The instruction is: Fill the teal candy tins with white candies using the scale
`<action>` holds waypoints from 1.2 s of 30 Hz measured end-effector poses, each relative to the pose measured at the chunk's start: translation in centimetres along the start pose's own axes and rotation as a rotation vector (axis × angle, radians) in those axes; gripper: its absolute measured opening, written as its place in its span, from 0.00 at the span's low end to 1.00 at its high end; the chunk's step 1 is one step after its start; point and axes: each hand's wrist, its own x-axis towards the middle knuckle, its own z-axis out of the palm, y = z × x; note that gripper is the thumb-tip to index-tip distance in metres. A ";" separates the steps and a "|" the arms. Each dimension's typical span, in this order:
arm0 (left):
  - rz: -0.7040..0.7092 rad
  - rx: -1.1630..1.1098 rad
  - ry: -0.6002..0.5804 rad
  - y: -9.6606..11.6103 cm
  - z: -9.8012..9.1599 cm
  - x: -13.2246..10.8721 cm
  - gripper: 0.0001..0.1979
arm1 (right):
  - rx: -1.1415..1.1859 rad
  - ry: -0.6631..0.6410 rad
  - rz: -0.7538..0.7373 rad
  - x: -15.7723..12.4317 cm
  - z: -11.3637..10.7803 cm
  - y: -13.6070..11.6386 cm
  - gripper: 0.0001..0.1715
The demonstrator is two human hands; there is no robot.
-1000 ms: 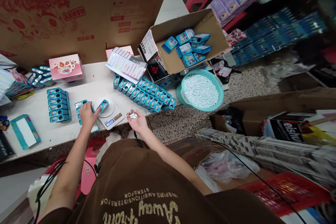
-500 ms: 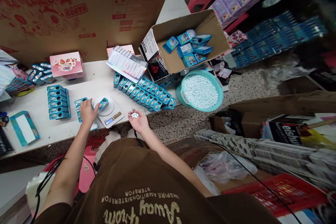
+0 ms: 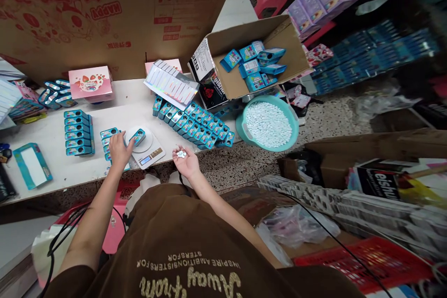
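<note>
My left hand (image 3: pixel 120 150) lies on the white table (image 3: pixel 115 114), its fingers extended, over a short column of blue tins (image 3: pixel 106 145) and next to a digital kitchen scale (image 3: pixel 145 151). One blue tin (image 3: pixel 138 137) sits tilted on the scale's round platform, just beyond my fingertips. My right hand (image 3: pixel 186 162) is held palm up past the table's front edge. A small pile of white mints (image 3: pixel 180 154) rests in that cupped palm. A long, slanted double row of blue tins (image 3: pixel 193 125) lies just beyond it.
A teal basin (image 3: pixel 267 147) full of white mints stands beyond the table's end. Behind it is an open cardboard box (image 3: pixel 293 46) holding blue packages. Stacked blue tins (image 3: pixel 78 132), pink boxes (image 3: pixel 91 84) and a holographic sheet (image 3: pixel 171 84) share the table. Cartons and a red crate (image 3: pixel 363 260) lie on the floor.
The whole view has drifted slightly. Both hands stay in nearly the same places, and the mints remain in my right palm.
</note>
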 end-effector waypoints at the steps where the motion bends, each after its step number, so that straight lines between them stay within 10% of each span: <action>1: -0.007 -0.009 -0.004 -0.1 0.0 -0.3 0.25 | -0.006 0.005 0.001 0.0 -0.1 0.0 0.14; 20: -0.013 0.005 -0.164 -1.2 1.8 -3.3 0.29 | -0.216 0.071 0.057 0.1 -0.8 1.9 0.13; 28: 0.027 0.048 -0.199 0.0 4.0 -1.3 0.14 | -0.219 0.072 0.031 0.2 -0.6 2.2 0.12; 36: 0.191 -0.202 -0.158 4.4 -0.6 -2.1 0.21 | -0.098 0.092 0.028 0.8 -0.5 0.8 0.13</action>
